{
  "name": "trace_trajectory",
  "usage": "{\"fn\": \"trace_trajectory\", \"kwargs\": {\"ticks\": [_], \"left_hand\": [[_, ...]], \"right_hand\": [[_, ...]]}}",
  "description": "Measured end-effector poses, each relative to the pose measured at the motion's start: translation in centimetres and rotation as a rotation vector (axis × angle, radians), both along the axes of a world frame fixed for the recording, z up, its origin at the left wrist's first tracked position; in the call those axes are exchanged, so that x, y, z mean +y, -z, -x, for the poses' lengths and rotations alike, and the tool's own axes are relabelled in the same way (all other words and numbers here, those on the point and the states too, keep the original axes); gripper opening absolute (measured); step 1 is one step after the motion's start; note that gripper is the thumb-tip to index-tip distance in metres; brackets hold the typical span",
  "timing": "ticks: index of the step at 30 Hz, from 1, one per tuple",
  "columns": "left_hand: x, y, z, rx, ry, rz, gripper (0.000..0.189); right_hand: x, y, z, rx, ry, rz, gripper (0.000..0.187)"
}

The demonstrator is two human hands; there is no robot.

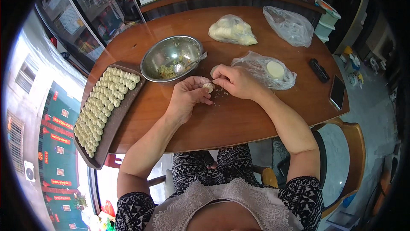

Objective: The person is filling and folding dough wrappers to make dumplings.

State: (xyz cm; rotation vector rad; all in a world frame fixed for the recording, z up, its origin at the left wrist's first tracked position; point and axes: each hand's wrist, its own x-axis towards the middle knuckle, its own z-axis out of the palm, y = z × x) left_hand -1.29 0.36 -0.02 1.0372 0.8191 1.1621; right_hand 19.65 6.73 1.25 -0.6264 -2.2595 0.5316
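Between the thumb and fingers of my left hand (189, 95) is a small pleated dumpling (209, 87). My right hand (237, 82) is just right of it, fingers curled and fingertips close together near the dumpling. A pale rounded edge (213, 70) shows beside the right fingers; what it is, and whether they grip it, I cannot tell. Behind my hands stands a steel mixing bowl (173, 56) with chopped filling low inside and a spoon (197, 60) leaning on its rim. One round dough wrapper (275, 70) lies on a clear plastic bag (253, 63) right of my right hand.
A brown tray (120, 119) on the left carries rows of pleated dumplings (105, 103). Toward the back lie a bag of dough wrappers (232, 31) and another plastic bag (290, 26). A black object (319, 70) and a phone (337, 92) rest near the table's right edge. White crumbs (221, 92) dot the wood.
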Motion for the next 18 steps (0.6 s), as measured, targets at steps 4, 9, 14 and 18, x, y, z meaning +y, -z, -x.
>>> {"fn": "trace_trajectory", "kwargs": {"ticks": [4,9,14,18], "left_hand": [[0.0,0.0,-0.1,0.037,-0.017,-0.021,0.018],[0.1,0.2,0.2,0.113,-0.058,-0.084,0.016],[-0.2,0.1,-0.6,0.271,-0.095,-0.263,0.018],[-1.3,-0.4,-1.5,0.486,-0.18,-0.436,0.019]], "right_hand": [[0.3,0.2,-0.2,-0.016,0.007,0.016,0.012],[0.4,-0.3,-0.2,-0.021,0.025,0.025,0.012],[0.7,0.0,-0.7,-0.008,0.061,0.01,0.01],[1.4,0.4,-0.8,-0.039,0.043,0.006,0.01]]}}
